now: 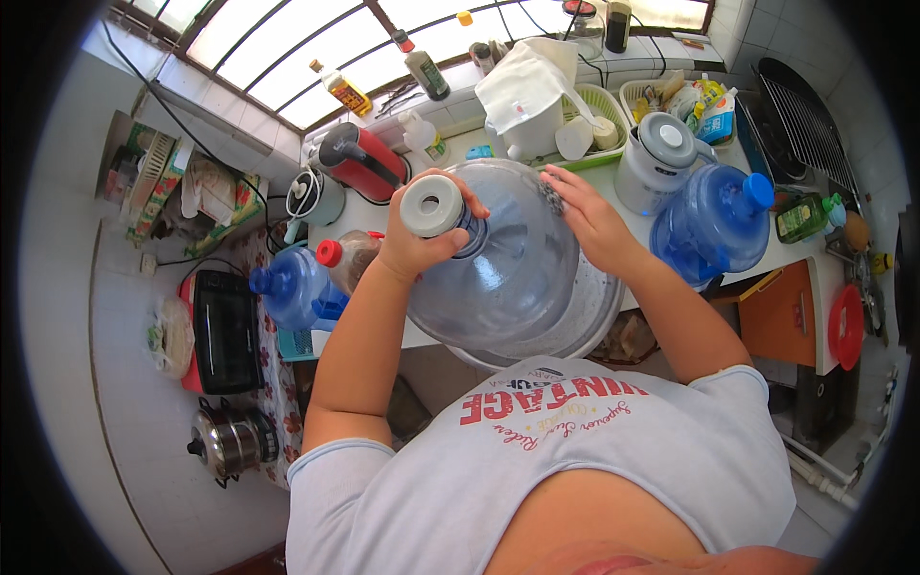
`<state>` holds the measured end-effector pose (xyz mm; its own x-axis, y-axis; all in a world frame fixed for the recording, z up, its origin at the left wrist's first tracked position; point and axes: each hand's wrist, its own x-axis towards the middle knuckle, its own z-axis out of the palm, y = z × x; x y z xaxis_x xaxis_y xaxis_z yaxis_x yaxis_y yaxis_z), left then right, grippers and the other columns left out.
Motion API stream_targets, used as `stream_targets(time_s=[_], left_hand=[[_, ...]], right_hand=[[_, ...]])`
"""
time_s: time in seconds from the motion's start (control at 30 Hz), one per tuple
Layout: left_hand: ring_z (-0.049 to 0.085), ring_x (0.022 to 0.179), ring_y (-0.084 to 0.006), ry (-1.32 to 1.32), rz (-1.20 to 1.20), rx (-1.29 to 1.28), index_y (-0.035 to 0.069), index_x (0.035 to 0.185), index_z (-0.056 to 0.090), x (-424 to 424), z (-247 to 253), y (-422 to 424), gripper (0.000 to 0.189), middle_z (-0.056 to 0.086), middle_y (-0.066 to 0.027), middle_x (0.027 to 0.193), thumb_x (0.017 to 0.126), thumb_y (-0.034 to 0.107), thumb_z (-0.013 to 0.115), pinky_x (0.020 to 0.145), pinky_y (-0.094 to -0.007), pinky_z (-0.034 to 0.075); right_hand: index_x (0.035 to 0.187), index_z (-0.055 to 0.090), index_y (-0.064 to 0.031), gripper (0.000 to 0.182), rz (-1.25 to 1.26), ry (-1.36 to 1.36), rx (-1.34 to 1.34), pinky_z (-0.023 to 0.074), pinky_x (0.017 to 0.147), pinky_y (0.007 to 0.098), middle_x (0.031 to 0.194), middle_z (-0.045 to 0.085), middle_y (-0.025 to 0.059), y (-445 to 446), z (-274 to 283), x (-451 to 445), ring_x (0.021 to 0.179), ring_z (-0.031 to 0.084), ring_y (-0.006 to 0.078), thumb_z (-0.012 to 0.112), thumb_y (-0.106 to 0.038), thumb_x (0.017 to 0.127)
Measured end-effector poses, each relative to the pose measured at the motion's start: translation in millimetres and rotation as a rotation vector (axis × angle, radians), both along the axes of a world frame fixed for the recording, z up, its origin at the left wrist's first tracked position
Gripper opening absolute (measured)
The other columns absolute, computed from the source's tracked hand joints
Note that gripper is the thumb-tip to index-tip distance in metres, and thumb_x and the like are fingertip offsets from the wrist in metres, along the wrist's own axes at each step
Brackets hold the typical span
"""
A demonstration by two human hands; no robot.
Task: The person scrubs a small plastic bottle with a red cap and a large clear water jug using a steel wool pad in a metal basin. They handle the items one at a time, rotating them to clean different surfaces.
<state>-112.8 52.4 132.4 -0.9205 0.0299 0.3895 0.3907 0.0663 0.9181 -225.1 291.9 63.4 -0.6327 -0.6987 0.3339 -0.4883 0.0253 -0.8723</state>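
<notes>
A large clear plastic water jug (503, 280) rests tilted in a round metal basin (596, 309) in front of me. My left hand (404, 248) grips the jug's neck (474, 231), thumb and fingers wrapped around it. A pale round cap (411, 208) with a hole in its centre tops the neck. Against the jug's far right shoulder, my right hand (593, 226) presses a grey wire-like scrubber (551, 194) under its fingers. The jug's underside is hidden inside the basin.
A blue water jug (719, 223) and a white electric pot (643, 176) stand at right. A smaller blue jug (295, 287), a red-capped container (359, 255) and a red kettle (359, 162) are at left. Behind, a white cloth (528, 83) drapes near a green basket (611, 108).
</notes>
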Motion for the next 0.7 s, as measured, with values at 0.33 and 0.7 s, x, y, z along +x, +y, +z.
stream_targets(time_s=[0.33, 0.7], left_hand=[[0.068, 0.086, -0.0203, 0.006, 0.004, 0.022, -0.001, 0.099, 0.059, -3, 0, -2, 0.039, 0.067, -0.0103, 0.087, 0.069, 0.016, 0.077, 0.082, -0.0352, 0.055], [0.068, 0.086, -0.019, -0.001, 0.018, 0.037, -0.001, 0.099, 0.059, 0, -2, 1, 0.039, 0.067, -0.0089, 0.088, 0.066, 0.013, 0.076, 0.081, -0.0332, 0.055]], right_hand=[[0.133, 0.058, -0.0063, 0.044, 0.494, -0.262, 0.48, 0.0449, 0.098, 0.0338, 0.122, 0.065, 0.0169, -139, 23, -97, 0.111, 0.06, 0.027, 0.047, -0.019, 0.093], [0.14, 0.051, -0.0076, 0.046, 0.228, 0.114, 0.117, 0.0286, 0.115, 0.0368, 0.147, 0.045, 0.0133, -17, 11, -36, 0.137, 0.04, 0.0285, 0.044, -0.008, 0.094]])
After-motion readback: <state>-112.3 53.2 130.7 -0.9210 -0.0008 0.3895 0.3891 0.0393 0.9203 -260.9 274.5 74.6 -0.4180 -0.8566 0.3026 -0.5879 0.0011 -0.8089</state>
